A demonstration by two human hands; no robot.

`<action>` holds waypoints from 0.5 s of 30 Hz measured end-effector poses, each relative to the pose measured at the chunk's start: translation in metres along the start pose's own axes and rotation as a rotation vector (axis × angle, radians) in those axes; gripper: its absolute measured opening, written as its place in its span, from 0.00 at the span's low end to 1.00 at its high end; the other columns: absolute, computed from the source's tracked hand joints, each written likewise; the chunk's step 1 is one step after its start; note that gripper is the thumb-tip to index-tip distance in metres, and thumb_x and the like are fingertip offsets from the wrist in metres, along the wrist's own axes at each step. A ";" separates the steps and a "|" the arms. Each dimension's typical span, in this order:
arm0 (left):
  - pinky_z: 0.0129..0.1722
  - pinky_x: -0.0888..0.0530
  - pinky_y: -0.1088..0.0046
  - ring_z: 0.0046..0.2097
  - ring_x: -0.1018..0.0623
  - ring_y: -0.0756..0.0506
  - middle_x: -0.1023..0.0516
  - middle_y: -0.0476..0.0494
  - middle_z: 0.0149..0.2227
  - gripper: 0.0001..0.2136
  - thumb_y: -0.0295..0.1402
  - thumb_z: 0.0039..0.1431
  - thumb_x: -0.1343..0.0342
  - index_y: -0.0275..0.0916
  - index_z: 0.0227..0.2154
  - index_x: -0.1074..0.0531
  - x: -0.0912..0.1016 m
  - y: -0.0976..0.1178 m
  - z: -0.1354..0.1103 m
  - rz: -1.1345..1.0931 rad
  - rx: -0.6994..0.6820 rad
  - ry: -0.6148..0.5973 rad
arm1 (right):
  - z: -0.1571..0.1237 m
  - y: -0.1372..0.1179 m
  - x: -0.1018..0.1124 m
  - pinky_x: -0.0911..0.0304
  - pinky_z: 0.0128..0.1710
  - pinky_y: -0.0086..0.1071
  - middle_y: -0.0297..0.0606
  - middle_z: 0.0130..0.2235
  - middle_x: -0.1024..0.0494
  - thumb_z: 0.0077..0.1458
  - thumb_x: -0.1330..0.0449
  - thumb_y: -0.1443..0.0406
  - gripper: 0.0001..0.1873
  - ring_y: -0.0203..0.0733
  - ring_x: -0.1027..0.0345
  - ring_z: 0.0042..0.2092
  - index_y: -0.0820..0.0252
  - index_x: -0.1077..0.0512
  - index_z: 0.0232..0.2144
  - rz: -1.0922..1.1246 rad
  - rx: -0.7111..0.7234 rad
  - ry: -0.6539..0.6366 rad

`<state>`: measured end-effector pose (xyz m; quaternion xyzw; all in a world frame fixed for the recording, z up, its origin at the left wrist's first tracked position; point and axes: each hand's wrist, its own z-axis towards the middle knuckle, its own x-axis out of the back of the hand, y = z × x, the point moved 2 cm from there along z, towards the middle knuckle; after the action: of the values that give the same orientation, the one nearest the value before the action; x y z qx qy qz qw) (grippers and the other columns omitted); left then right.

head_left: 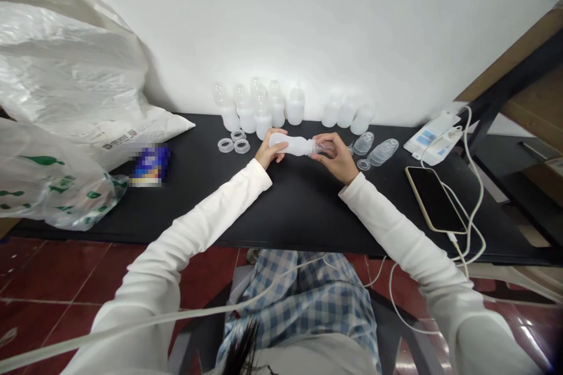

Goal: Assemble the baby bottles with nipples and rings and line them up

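My left hand (270, 150) grips the base end of a white plastic baby bottle (292, 145), which lies sideways above the black table (299, 211). My right hand (336, 157) pinches a clear teat (324, 148) at the bottle's neck. Several upright white bottles (264, 111) stand along the wall behind my hands. Clear teats (382, 151) lie to the right of my right hand, and plastic collar rings (233, 142) lie to the left of my left hand.
A black phone (434, 199) and a white boxed device (433, 138) with white cables lie at the table's right. Large plastic bags (65, 70) and a blurred blue packet (152, 166) sit at the left. The table's front edge runs above my lap.
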<state>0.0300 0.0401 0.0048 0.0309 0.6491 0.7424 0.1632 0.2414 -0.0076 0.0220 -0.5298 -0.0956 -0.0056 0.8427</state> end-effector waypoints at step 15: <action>0.12 0.47 0.79 0.14 0.40 0.55 0.31 0.54 0.19 0.32 0.66 0.49 0.43 0.40 0.39 0.32 -0.004 0.000 -0.009 0.162 0.129 -0.029 | -0.011 -0.013 -0.010 0.25 0.43 0.40 0.39 0.45 0.24 0.49 0.31 0.49 0.23 0.44 0.25 0.44 0.51 0.30 0.42 -0.178 0.077 0.135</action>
<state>0.0320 0.0308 0.0040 0.1044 0.6884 0.7094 0.1095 0.2321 -0.0243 0.0277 -0.4847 -0.0853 -0.1125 0.8632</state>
